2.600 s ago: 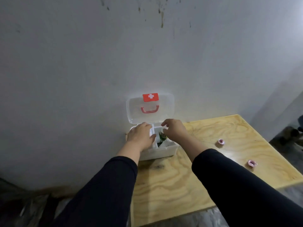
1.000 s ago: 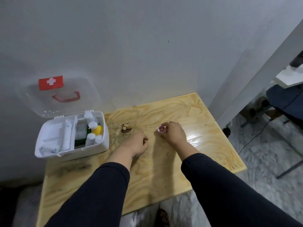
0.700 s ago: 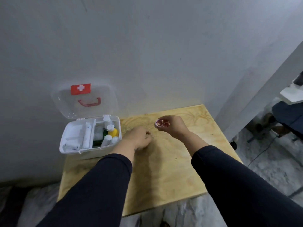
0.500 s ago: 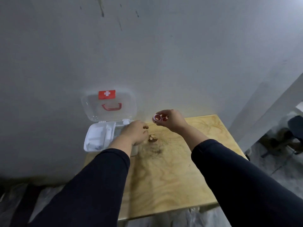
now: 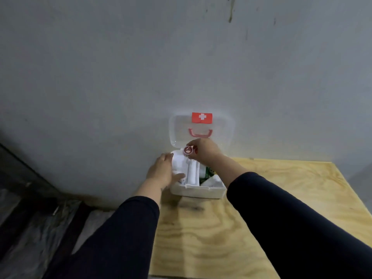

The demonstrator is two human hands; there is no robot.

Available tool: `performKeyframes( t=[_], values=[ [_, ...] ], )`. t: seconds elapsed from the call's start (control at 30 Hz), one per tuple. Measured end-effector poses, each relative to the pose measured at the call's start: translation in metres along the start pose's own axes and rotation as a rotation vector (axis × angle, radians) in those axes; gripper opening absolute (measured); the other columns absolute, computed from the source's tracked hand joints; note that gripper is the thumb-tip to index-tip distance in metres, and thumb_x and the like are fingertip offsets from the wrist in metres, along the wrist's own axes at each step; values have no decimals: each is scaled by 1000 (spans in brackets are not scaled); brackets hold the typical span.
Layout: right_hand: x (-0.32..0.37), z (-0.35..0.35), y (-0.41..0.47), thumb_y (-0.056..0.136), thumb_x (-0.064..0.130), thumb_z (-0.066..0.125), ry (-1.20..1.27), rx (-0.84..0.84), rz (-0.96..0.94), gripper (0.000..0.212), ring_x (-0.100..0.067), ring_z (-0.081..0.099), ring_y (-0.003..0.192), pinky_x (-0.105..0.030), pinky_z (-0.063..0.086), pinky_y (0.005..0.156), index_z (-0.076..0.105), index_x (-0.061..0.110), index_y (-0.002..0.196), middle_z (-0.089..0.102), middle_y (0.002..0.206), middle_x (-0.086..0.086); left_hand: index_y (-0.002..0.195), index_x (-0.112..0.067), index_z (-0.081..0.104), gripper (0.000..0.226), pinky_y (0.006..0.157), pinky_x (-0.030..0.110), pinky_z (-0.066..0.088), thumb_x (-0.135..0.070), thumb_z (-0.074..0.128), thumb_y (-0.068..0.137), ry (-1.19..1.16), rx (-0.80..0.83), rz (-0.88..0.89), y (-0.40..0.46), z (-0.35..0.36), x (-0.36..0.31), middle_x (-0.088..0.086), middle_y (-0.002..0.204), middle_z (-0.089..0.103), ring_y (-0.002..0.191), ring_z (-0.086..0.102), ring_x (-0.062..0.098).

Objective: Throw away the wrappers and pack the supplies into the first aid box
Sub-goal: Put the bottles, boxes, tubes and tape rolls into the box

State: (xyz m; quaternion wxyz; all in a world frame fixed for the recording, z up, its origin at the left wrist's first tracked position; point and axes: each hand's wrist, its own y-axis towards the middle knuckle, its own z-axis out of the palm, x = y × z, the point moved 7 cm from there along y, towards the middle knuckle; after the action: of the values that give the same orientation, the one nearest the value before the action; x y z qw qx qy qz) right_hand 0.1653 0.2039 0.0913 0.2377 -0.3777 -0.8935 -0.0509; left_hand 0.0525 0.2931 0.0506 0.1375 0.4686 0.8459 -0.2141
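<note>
My right hand (image 5: 204,149) pinches a small pink tape roll (image 5: 188,150) at its fingertips, holding it above the far left corner of the first aid box (image 5: 198,191); a second red-edged roll seems tucked just behind it at three o'clock, though I can't be sure. My left hand (image 5: 162,172) lies flat, fingers straight and relaxed, against the box's left side at nine o'clock, thumb over the rim, steadying it.

A second ago my right hand was out on the wooden table (image 5: 281,198) picking this roll up, and my left was loosely curled on the bare wood. Since then both have swung back to the box. So the roll is off the table and about to go in, I judge, though it isn't released yet.

Below the roll sits a white bandage roll (image 5: 192,174) in a narrow slot, with something green (image 5: 207,173) at four o'clock from it. The clear lid (image 5: 221,133) stands open against the grey wall (image 5: 181,57) at twelve, red cross label (image 5: 202,117) and red handle (image 5: 199,133) showing. No wrappers or loose supplies show on the visible tabletop, so packing looks nearly done.
</note>
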Motion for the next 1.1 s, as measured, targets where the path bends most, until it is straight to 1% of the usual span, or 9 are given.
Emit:
performKeyframes(
  t=[0.07,0.17,0.27,0.4,0.57,0.67,0.77,0.9,1.1],
  values=[
    [10,16,14,83,23,68,-38,27,8,40,-27,59,115,-34,46,96,64,16,122,66,123,-9,145,-25,31,95,106,46,42,-52,76,66,-79,38,4,7,8,13,4,147,41,134,44,28],
    [16,39,29,86,24,64,-113,46,38,34,-29,57,113,-33,46,95,66,14,119,63,119,-12,136,-35,38,97,97,45,51,-62,72,49,-183,60,-2,25,25,32,-4,132,53,120,55,21],
    [17,54,37,87,26,61,-142,5,82,31,-28,58,110,-33,48,96,68,13,115,61,115,-10,134,-35,38,92,98,44,50,-61,71,52,-200,93,37,25,26,30,-4,132,51,119,54,20],
    [23,59,40,86,22,65,-125,-27,112,32,-29,58,109,-36,50,95,66,11,116,61,114,-11,146,-29,25,100,104,43,44,-58,75,64,-192,112,69,15,20,27,-1,147,36,131,44,23],
    [15,54,36,80,14,73,-33,-8,161,38,-31,61,103,-33,48,84,60,8,115,62,114,-14,142,-34,29,108,99,44,48,-71,71,49,-163,132,72,17,23,30,-5,144,39,129,46,21],
    [9,47,33,84,7,65,-11,-24,174,34,-31,58,109,-34,48,89,61,9,118,58,122,-15,140,-33,33,104,98,44,49,-64,77,51,-199,114,85,14,19,28,-6,142,41,126,50,22],
    [5,40,27,82,8,69,28,-32,202,38,-28,57,114,-36,49,96,61,10,120,60,124,-12,146,-25,28,102,101,39,45,-55,80,63,-190,105,95,14,20,27,-1,147,35,131,45,23],
    [4,44,20,77,8,73,41,-27,210,36,-24,60,110,-34,52,93,67,13,112,64,118,-8,148,-23,25,104,101,38,44,-52,81,65,-191,101,89,15,21,27,0,150,33,133,43,23],
    [7,56,18,83,12,67,49,-50,230,30,-28,62,104,-32,51,87,67,13,113,67,115,-11,151,-21,18,109,102,32,38,-51,81,67,-216,101,93,14,22,27,-3,156,22,138,38,23]
  ],
)
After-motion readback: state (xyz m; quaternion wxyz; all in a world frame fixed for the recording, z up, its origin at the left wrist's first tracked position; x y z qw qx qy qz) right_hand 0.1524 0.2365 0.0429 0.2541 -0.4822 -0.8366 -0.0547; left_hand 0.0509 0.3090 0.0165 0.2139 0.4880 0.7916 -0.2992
